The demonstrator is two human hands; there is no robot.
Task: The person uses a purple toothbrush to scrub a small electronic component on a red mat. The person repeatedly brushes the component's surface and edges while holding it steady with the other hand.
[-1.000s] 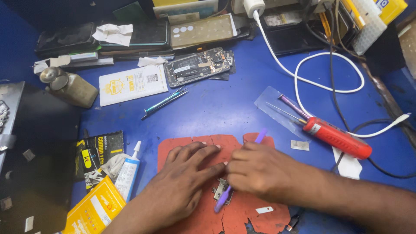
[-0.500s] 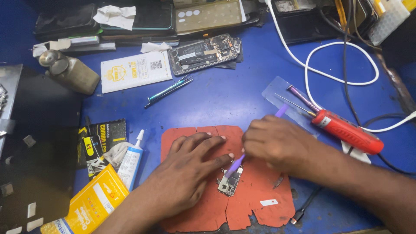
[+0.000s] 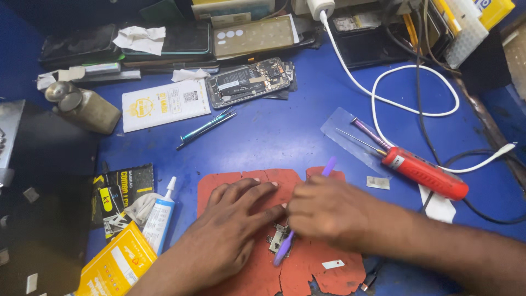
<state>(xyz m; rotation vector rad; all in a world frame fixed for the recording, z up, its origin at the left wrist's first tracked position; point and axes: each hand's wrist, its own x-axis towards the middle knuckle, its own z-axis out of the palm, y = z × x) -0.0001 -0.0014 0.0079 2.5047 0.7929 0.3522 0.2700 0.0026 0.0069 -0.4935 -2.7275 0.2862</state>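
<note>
My left hand (image 3: pixel 227 230) lies flat on the cracked red mat (image 3: pixel 329 277), its fingertips pressing at a small circuit part (image 3: pixel 278 239) in the middle of the mat. In my right hand (image 3: pixel 329 211) is a slim purple brush-like tool (image 3: pixel 283 253). The tool's lower end touches the circuit part, and its other end (image 3: pixel 329 166) sticks out above my knuckles. My fingers hide most of the part.
A red-handled soldering iron (image 3: pixel 424 172) and purple tweezers (image 3: pixel 370 132) lie to the right. A white glue tube (image 3: pixel 160 215) and yellow packet (image 3: pixel 118 266) sit left of the mat. An opened phone (image 3: pixel 249 82), teal tweezers (image 3: pixel 205 127), a metal bottle (image 3: pixel 82 108) and white cable (image 3: pixel 383 101) lie farther back.
The view has shifted a little. My right hand slid the purple tool to and fro over the circuit part, while my left hand stayed pressed on the mat.
</note>
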